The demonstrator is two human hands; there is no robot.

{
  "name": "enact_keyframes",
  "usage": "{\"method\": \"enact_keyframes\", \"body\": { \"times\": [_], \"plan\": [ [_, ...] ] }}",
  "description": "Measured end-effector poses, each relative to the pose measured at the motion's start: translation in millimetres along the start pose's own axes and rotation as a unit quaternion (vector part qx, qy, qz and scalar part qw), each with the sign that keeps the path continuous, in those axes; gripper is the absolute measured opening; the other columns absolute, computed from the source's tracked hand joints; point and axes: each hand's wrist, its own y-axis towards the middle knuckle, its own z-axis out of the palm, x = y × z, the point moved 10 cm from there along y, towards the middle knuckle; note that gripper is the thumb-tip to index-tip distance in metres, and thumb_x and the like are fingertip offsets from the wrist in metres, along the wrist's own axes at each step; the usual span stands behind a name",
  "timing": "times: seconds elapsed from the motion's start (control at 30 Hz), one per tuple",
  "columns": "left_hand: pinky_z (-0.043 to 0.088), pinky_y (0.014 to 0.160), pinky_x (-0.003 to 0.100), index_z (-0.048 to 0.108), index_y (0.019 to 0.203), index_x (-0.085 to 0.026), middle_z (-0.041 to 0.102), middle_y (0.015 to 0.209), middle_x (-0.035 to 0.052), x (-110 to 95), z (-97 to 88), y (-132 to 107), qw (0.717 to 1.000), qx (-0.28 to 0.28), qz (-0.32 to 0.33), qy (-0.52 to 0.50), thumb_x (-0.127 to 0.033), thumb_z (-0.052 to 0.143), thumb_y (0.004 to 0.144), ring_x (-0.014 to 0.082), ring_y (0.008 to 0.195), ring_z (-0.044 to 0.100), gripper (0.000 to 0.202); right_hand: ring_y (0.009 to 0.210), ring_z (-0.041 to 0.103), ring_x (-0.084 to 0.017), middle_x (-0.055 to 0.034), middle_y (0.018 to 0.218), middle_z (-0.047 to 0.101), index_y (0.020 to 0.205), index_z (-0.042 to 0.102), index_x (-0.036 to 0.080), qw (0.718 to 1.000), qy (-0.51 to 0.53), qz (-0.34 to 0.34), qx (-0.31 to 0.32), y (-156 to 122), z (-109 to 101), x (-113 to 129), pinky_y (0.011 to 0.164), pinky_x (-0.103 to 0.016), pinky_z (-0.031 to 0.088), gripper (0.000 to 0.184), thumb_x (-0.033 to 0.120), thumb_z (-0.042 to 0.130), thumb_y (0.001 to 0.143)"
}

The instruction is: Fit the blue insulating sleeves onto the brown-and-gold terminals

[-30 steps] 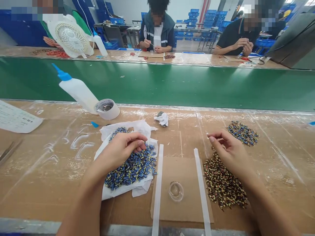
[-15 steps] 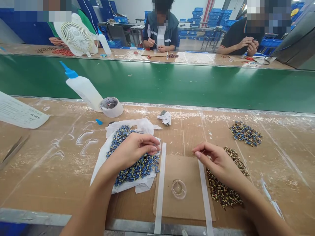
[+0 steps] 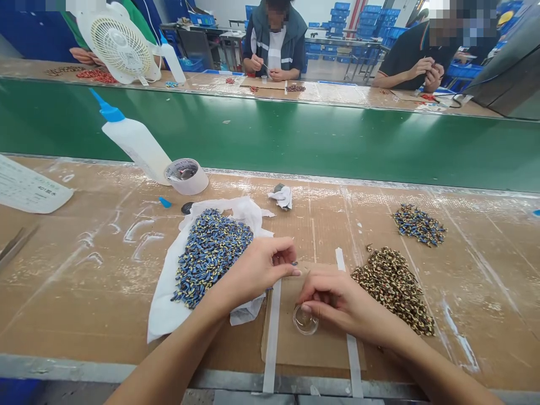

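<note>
My left hand (image 3: 259, 270) is pinched on a tiny dark piece above a taped-down cardboard square (image 3: 291, 343). My right hand (image 3: 333, 301) rests on that cardboard with its fingers curled over a small clear dish (image 3: 304, 322); what they hold, if anything, is hidden. A heap of small blue and yellow parts (image 3: 211, 253) lies on white paper (image 3: 164, 315) to the left. A brown and yellow heap (image 3: 396, 287) lies to the right. A smaller blue heap (image 3: 417, 224) sits beyond it.
A white squeeze bottle with a blue tip (image 3: 133, 143) leans on a tape roll (image 3: 186, 176). A crumpled tissue (image 3: 282, 197), a printed sheet (image 3: 29, 188) and tweezers (image 3: 14, 244) lie on the bench. A green conveyor belt (image 3: 295, 138) runs behind; other people work across it by a fan (image 3: 120, 48).
Both hands have come together over the cardboard. The left left the blue heap with a pinched piece. The right moved left from the brown heap down to the clear dish.
</note>
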Motion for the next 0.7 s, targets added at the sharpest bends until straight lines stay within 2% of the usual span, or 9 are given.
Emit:
{"method": "enact_keyframes", "body": {
  "times": [0.13,0.27,0.5,0.7],
  "plan": [
    [0.035,0.056,0.022,0.051,0.068,-0.015,0.051,0.063,-0.0041,4,9.0,3,1.000,-0.004,-0.012,-0.027,-0.020,0.062,0.079,0.0099,0.060,0.045,0.016,0.071,0.055,-0.014,-0.0016,0.079,0.062,0.085,0.068,0.021,0.999,-0.014,-0.033,-0.013,1,-5,6,0.064,-0.029,0.043,0.012,0.029,0.061,0.089],
    [0.036,0.056,0.021,0.051,0.069,-0.015,0.049,0.062,-0.0040,6,15.3,4,0.999,-0.004,-0.009,-0.033,-0.019,0.059,0.080,0.0099,0.059,0.045,0.014,0.073,0.056,-0.015,-0.0029,0.084,0.063,0.086,0.069,0.022,0.999,-0.019,-0.041,-0.012,0,-9,8,0.065,-0.029,0.044,0.013,0.029,0.060,0.090],
    [0.040,0.063,0.023,0.061,0.078,-0.015,0.061,0.071,-0.0012,3,17.7,3,1.000,0.001,0.012,-0.007,-0.016,0.057,0.083,0.0117,0.067,0.054,0.006,0.081,0.057,-0.017,-0.0023,0.083,0.062,0.082,0.067,0.022,0.998,-0.018,-0.063,0.019,-3,-9,18,0.073,-0.033,0.046,0.011,0.026,0.060,0.090],
    [0.042,0.064,0.024,0.065,0.079,-0.015,0.064,0.072,-0.0002,7,20.8,4,1.000,0.001,-0.005,-0.025,-0.016,0.060,0.082,0.0123,0.067,0.056,0.006,0.084,0.058,-0.016,-0.0038,0.091,0.062,0.084,0.067,0.021,0.998,-0.004,-0.051,0.046,-5,-5,17,0.076,-0.033,0.047,0.012,0.026,0.059,0.091]
  ]
}}
